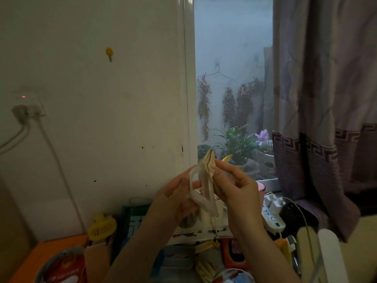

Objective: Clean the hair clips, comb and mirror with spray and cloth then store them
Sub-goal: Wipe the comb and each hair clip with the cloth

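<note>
Together both hands (206, 190) hold clip (202, 193) — cloth (211, 163) pinched.

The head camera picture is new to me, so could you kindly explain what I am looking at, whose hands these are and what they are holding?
There is no machine here: a person wears one wide-angle camera on the head, looking forward and down at their own bare hands.

The left hand holds a clear plastic hair clip up in front of the wall. The right hand pinches a folded beige cloth against the clip's top end, apparently wiping it.

Below lies a cluttered orange table with a small yellow fan, a red tin and a white power strip. Behind are a window with potted plants and a curtain.
</note>
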Demonstrator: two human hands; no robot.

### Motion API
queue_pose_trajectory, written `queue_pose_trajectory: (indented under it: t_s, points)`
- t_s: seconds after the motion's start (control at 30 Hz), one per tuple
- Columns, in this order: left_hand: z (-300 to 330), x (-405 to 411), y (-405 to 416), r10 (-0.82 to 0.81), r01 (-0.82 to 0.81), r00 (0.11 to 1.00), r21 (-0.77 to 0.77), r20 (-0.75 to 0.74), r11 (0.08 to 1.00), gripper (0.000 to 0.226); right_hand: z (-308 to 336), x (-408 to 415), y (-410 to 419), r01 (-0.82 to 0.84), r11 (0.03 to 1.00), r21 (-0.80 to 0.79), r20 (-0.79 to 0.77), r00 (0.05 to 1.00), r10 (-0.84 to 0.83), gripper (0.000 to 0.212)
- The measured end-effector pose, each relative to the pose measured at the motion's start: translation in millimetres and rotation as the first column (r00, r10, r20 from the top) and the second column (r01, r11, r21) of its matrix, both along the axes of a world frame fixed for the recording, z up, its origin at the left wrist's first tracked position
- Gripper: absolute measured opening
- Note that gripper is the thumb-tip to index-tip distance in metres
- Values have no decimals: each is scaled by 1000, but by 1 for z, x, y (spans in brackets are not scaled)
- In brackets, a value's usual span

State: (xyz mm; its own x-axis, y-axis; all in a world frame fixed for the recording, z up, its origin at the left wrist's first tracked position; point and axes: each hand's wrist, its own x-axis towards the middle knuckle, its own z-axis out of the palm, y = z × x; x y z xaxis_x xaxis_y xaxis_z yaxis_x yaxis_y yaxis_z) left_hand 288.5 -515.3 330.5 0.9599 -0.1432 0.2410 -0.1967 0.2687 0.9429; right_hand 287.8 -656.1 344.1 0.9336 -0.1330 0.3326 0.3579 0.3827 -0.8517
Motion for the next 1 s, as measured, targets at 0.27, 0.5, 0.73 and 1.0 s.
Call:
queue_pose_trajectory:
  t_s: [0.27, 0.5, 0.73, 1.0]
  points:
    - [6, -3, 0, 18, -20, 1000, 109, 18, 994, 37, 2, -6, -3, -119, 990, 81, -76, 989, 125, 26]
    - [10, -9, 0, 37, -37, 999, 157, 3, 987, 41, 0, -8, -3, -99, 981, 167, -105, 988, 118, 25]
    - [17, -16, 2, 2, -9, 999, 229, 33, 973, 40, -3, -7, -7, -27, 987, 158, -97, 994, 42, 20]
    - [18, -13, -1, 76, -89, 995, 247, 61, 965, 40, -9, -9, -7, -21, 992, 125, -53, 998, 28, 37]
